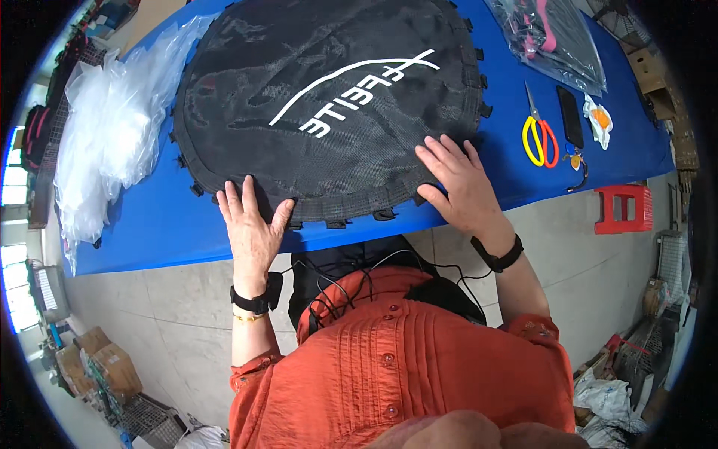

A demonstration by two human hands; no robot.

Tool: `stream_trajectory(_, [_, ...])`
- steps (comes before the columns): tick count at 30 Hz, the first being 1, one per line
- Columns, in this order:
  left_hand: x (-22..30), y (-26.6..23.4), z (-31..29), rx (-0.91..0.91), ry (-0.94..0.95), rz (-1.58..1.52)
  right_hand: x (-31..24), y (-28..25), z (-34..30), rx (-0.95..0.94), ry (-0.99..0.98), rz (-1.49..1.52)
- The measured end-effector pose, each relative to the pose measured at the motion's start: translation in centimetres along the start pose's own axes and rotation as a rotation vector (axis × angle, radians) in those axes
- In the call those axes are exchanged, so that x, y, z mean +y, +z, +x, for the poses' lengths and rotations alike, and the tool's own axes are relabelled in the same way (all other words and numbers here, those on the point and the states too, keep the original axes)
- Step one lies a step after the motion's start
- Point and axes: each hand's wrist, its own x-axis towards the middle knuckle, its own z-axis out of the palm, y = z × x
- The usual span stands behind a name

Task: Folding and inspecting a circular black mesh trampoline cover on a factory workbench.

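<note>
A round black mesh mat [247, 90], like a trampoline jumping mat, lies flat on the blue-covered table. White lettering and a curved white line are printed on it, and small black tabs run around its rim. My left hand [253, 224] rests on its near left edge, fingers spread. On the near right edge lies my right hand [460, 183], also flat with fingers apart. Neither hand grips the mat. Each wrist wears a black band.
Clear plastic bags [112, 135] are heaped at the table's left. To the right lie scissors [540, 138] with yellow and red handles, a black phone [570, 116], an orange-and-white packet [600, 120] and a bagged black-and-pink item [550, 45]. A red stool [624, 209] stands on the floor.
</note>
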Motion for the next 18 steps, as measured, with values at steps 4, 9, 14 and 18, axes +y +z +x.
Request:
stream_trajectory(4, [-1.8,-0.2,1.1,-0.017,0.018,-0.011,-1.2,-0.1,-0.1,-0.039,-0.046,0.002])
stream_trajectory(9, [-3.0,-0.2,2.7,-0.017,0.013,-0.002,-3.2,-0.3,-0.2,-0.037,-0.122,0.069])
stream_trajectory(14, [1.8,-1.2,0.9,0.117,0.211,-0.099,-4.0,0.1,0.2,0.03,-0.156,0.102])
stream_trajectory(18, [5.4,-1.3,-0.6,-0.067,0.389,-0.234,-3.9,0.7,1.3,0.088,-0.156,0.137])
